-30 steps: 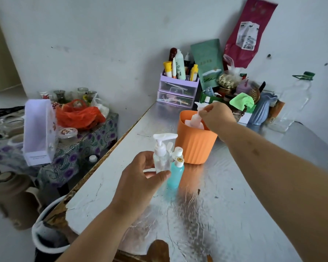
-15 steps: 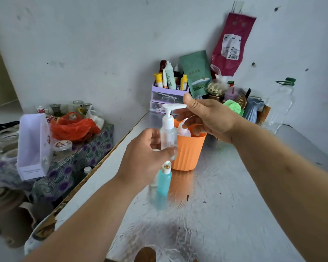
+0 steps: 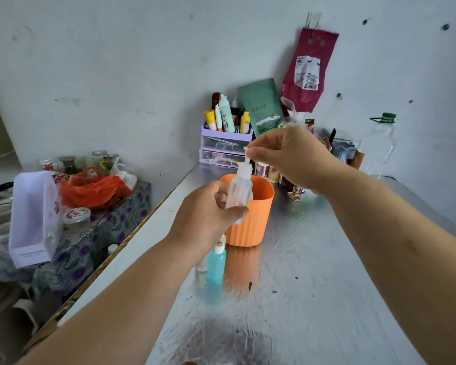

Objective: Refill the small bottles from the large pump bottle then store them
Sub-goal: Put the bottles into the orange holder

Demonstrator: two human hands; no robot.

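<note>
left hand [image 3: 208, 219] grips a small clear plastic bottle [image 3: 238, 192] upright; right hand [image 3: 287, 154], above it on the bottle's long axis, pinches its white pump top [image 3: 246, 157].

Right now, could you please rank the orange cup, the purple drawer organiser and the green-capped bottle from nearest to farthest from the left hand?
1. Orange cup: just behind the left hand, which holds the small pump bottle.
2. Purple drawer organiser: back by the wall.
3. Green-capped bottle: far right, by the wall.

Here are 1 clear bottle [image 3: 238, 191], 1 blue bottle [image 3: 216, 266], 1 orange cup [image 3: 253, 225].
</note>
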